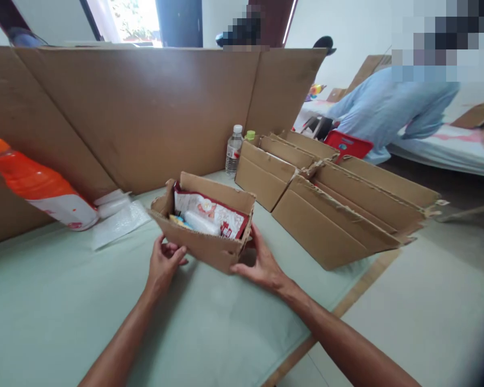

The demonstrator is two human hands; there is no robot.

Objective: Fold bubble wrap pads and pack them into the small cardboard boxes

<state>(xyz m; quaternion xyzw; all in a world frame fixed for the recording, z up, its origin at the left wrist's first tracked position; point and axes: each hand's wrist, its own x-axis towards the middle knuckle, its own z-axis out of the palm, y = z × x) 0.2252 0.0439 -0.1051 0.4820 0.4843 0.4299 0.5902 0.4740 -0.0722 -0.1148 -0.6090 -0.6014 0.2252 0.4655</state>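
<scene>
Two bare forearms (123, 333) come in from the bottom edge over one pale green table surface (201, 333). The right hand (266, 266), thumb and fingers spread wide, has hold of the right end of one small open box (205, 255). The left hand (161, 266) is half curled at the box's near-left lower edge; whether it bears any weight I cannot tell. The box sits mid-table and contains one red-and-white packet (226, 215), one clear wrapped bundle (201, 223) and a bit of something yellow and blue.

To its left lie one orange bottle (40, 183), tilted, and one sheet of bubble wrap (119, 226). To its right stand two larger cartons, a nearer one (306, 226) and a farther one (262, 172), with two capped bottles (234, 150) just beside the latter.

One tall cardboard panel (165, 118) spans the back. Beyond are a person in a light blue shirt (395, 113), one red plastic seat (349, 146), pale floor (407, 306), white wall (347, 27) and a bright opening (135, 19).
</scene>
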